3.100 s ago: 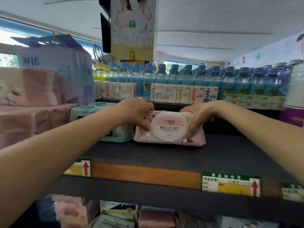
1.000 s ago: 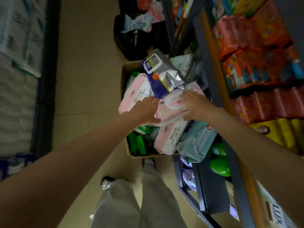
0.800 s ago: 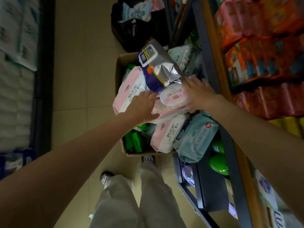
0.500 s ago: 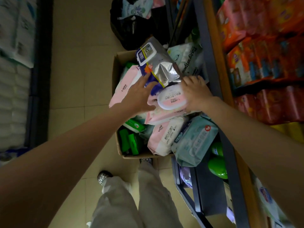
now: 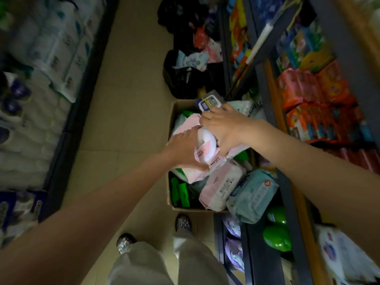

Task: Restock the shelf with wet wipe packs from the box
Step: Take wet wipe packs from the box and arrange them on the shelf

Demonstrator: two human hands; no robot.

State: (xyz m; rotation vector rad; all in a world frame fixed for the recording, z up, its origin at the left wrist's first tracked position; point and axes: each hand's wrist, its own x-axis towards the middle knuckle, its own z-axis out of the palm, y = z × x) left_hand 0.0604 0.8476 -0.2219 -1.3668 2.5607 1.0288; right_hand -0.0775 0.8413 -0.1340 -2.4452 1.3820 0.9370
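Compared to half a second back, left hand [image 5: 186, 150] and right hand [image 5: 224, 128] now grip the pink wipe pack [image 5: 205, 150] tilted up; silver pouch [image 5: 208, 102] sits just beyond the right knuckles, box [image 5: 174, 109] underneath.

Two hands reach down, the left hand [image 5: 186, 150] and the right hand [image 5: 224, 128], and between them sits one pink wet wipe pack [image 5: 205, 149] with a white oval lid. One cardboard box [image 5: 174, 112] stands on the floor. Besides the held pack, two more pink packs show in it: one [image 5: 223, 185] at the near end and one [image 5: 188, 122] mostly hidden under the hands. One pale teal pack [image 5: 254, 195] leans at the box's near right corner. One silver-and-blue pouch [image 5: 208, 102] sticks up at the far end. Two green bottles [image 5: 277, 237] lie on the low shelf. Two shoes [image 5: 183, 223] show below.
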